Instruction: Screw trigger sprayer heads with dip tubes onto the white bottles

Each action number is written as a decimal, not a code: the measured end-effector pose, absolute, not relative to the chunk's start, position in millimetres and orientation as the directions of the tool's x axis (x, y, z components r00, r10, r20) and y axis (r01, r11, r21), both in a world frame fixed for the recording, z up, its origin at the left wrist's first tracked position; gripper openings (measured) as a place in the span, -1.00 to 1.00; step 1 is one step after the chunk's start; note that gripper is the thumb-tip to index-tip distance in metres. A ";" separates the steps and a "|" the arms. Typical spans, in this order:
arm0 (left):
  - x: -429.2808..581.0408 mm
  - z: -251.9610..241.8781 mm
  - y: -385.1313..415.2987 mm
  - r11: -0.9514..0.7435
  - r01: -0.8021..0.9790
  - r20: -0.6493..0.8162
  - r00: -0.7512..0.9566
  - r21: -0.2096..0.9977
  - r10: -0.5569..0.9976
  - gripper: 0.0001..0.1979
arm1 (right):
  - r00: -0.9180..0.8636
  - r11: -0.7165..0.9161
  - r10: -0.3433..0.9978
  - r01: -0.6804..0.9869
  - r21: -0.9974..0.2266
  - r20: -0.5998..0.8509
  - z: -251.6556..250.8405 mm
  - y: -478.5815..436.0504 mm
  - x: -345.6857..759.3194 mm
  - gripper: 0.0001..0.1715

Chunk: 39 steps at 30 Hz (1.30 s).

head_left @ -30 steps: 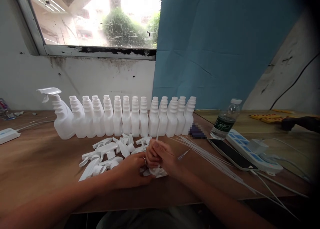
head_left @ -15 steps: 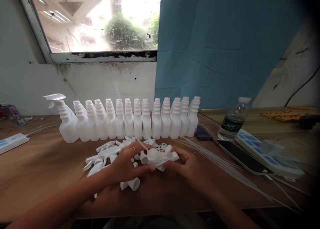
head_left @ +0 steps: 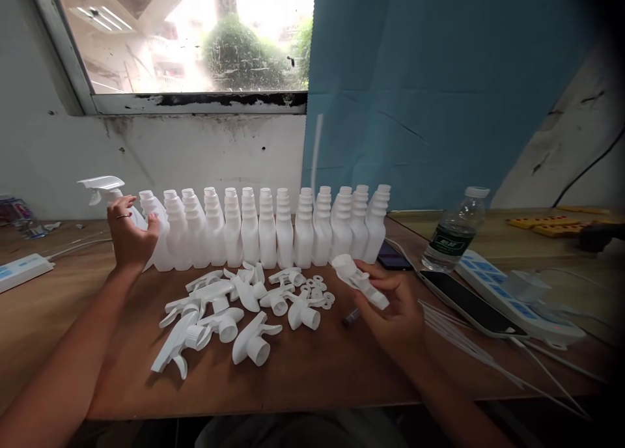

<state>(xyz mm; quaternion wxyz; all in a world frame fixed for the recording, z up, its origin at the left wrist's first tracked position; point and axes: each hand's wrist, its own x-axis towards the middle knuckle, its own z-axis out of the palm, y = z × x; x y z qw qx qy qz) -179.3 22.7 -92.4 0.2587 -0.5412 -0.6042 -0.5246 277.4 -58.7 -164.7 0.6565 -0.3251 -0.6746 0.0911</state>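
Observation:
My right hand [head_left: 390, 308] pinches a white trigger sprayer head [head_left: 359, 280], its collar tilted up and left. A blurred pale tube [head_left: 316, 152] stands above the bottles; I cannot tell where its lower end joins. At the far left my left hand [head_left: 131, 236] is round the spray bottle with a sprayer on it [head_left: 101, 182], thumb on the right, fingers at the neck. The hand hides most of that bottle. Several open white bottles [head_left: 267, 236] stand in a row beside it. Loose sprayer heads [head_left: 254, 344] and small white rings [head_left: 315, 288] lie between my hands.
Thin clear tubes [head_left: 463, 337] lie on the right beside a black phone [head_left: 471, 305]. Behind them are a power strip [head_left: 493, 279] and a water bottle [head_left: 452, 233]. Another power strip [head_left: 24, 272] is at the left. A dark phone [head_left: 394, 258] lies behind my right hand.
My hands have parted from the middle. The left went up and left to the bottle with the sprayer; the right moved right, holding a sprayer head. The pile of heads is now uncovered.

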 end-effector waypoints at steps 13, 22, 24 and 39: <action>-173.6 -98.2 22.0 0.163 0.806 0.612 -0.548 0.569 0.571 -0.27 | -0.141 0.799 0.505 0.451 -0.399 0.852 -169.1 -59.7 281.2 -0.67; -162.0 -78.7 -3.9 0.052 0.993 0.984 -0.114 0.108 0.140 -0.32 | 0.164 0.751 0.623 0.147 -0.644 0.765 -167.7 -63.6 283.4 -0.73; -152.5 -77.2 -11.3 -0.013 0.995 0.987 0.097 -0.097 0.124 -0.31 | 0.299 0.735 0.651 -0.016 -0.678 0.698 -164.0 -62.6 285.3 -0.74; -97.9 -89.9 -17.7 -0.541 0.572 0.600 0.786 -0.616 0.149 -0.35 | 0.708 0.739 0.557 -0.182 -0.649 0.435 -140.8 -57.1 285.3 -0.74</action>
